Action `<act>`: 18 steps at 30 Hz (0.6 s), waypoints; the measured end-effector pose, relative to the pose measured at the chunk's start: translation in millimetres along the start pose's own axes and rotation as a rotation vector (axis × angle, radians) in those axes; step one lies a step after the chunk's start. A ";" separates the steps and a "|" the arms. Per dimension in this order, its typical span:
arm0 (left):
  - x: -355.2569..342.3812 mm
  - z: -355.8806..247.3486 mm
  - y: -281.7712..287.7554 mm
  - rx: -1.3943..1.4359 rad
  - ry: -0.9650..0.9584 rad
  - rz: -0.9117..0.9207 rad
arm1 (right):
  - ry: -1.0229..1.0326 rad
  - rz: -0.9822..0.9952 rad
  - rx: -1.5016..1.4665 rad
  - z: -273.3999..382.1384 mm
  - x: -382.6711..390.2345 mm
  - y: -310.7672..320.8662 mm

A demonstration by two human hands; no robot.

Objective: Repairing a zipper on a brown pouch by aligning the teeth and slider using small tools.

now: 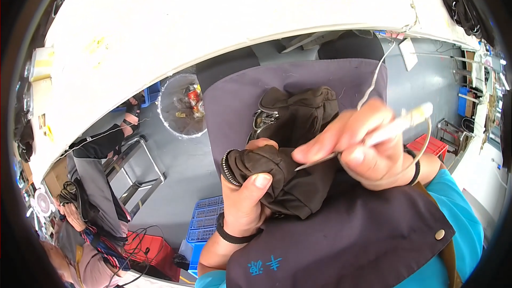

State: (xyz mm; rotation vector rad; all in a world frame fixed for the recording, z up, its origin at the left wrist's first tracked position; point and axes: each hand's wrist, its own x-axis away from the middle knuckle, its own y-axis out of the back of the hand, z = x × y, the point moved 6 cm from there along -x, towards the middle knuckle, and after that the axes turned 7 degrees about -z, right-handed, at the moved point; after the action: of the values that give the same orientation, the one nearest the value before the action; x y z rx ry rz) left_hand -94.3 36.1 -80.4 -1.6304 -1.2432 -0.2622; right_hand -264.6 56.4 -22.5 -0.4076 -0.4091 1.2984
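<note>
A dark brown fabric bag (298,128) with an open metal-toothed zipper (228,166) lies over my lap. My left hand (242,202) is closed round a bunched corner of it, the thumb pressing on top. Above the bag's right side, my right hand (368,149) grips a slim pointed metal tool (318,162) with a white handle (397,128). Its tip is at the fabric near my left thumb; I cannot tell whether it touches. The right fingers are slightly blurred. A thin cord loops from the handle's end.
A white table (213,5) curves across the far side, with a white cord (376,77) hanging from its edge. A clear-lined bin (178,120) holds scraps. Blue crates (205,221), red boxes (152,253) and a metal-framed stool (138,173) stand left. Another person (88,264) sits lower left.
</note>
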 end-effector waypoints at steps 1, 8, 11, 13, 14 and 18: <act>-0.2 1.3 -0.1 -0.001 0.005 0.002 | -0.065 0.068 0.053 -2.3 1.7 -2.7; 0.7 2.1 4.9 -0.053 -0.020 -0.054 | 0.390 0.284 0.597 12.0 4.7 -18.8; 0.1 1.0 3.0 -0.053 -0.027 -0.036 | 0.547 0.221 0.683 10.8 7.7 -19.5; 0.2 1.6 6.4 -0.058 -0.021 -0.045 | 0.541 0.256 0.702 10.0 6.7 -22.0; 0.4 1.9 8.7 -0.058 -0.021 -0.046 | 0.535 0.290 0.721 9.2 6.5 -24.3; 0.8 2.9 12.3 -0.064 -0.032 -0.057 | 0.578 0.274 0.780 10.1 7.1 -28.9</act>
State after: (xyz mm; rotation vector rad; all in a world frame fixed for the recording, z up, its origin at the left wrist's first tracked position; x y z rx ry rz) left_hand -85.2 39.7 -88.3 -1.6610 -1.3190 -0.3155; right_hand -244.1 57.5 1.2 -0.1559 0.6502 1.4211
